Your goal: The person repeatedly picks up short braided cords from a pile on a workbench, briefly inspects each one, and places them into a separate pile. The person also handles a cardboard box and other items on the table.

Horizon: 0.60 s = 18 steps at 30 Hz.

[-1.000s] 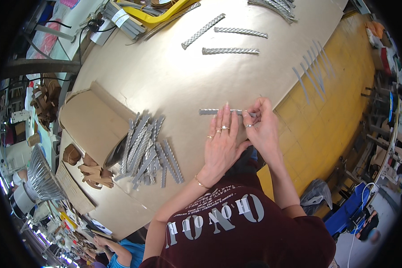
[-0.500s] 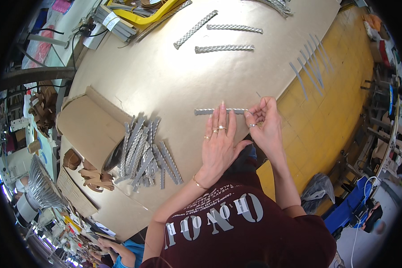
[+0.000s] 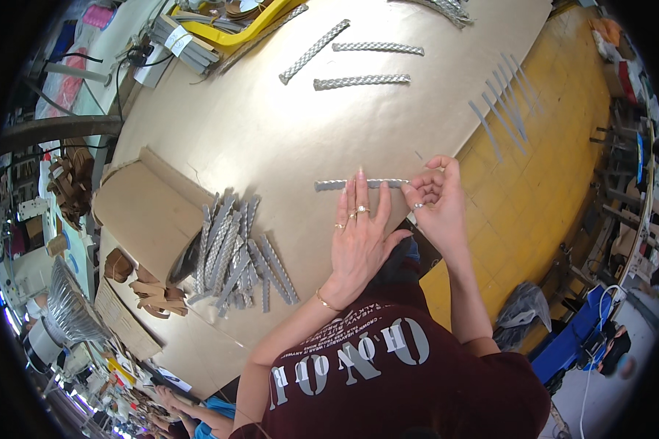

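Observation:
A narrow braided strip [image 3: 328, 186] with a grey flat strip along it lies crosswise on the table in front of me. My left hand [image 3: 360, 238] rests flat over its middle, fingers stretched out and apart, pressing it to the surface. At the strip's right end, the thumb and forefinger of my right hand [image 3: 441, 201] pinch together, with the other fingers curled. Exactly what sits between those fingertips is partly hidden. To the left, a loose pile of similar braided and grey strips [image 3: 231, 256] spills beside an open cardboard box [image 3: 150, 208].
Several wider silver braids [image 3: 362, 82] lie at the table's far side. Thin grey strips [image 3: 483, 121] hang over the right table edge. A yellow tray [image 3: 234, 36] and a grey bundle [image 3: 183, 45] stand far left. Brown scraps [image 3: 157, 294] lie near the box. Another person's arm [image 3: 198, 413] shows lower left.
The view has shifted slightly. My right hand has moved a little to the right, its fingers a bit more spread, near the strip's end. My left hand stays flat on the strip.

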Tool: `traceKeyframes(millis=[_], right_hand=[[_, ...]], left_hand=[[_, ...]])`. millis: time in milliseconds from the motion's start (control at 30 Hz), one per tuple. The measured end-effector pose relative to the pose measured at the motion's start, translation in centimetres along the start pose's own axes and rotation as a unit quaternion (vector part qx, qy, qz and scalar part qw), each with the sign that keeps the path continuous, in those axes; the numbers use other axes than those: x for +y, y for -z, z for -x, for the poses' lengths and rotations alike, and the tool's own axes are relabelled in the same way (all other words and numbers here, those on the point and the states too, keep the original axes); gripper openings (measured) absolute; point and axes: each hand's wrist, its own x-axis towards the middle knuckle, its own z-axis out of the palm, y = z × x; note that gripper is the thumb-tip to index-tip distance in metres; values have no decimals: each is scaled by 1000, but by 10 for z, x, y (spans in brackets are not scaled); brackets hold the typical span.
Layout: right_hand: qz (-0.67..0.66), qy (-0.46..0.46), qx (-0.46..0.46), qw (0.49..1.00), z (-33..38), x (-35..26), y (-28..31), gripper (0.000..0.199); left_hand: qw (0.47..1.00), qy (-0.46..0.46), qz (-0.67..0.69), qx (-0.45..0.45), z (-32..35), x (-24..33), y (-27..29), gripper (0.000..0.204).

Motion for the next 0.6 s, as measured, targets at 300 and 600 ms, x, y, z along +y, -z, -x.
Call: traceKeyframes(millis=[300, 600], right_hand=[[-27, 11, 5, 1000, 0, 8, 3, 40], [-49, 18, 6, 999, 0, 13, 1, 37]], left_hand=[[1000, -3, -22, -4, -1, 4, 0, 90], [999, -2, -34, -10, -2, 5, 1, 90]])
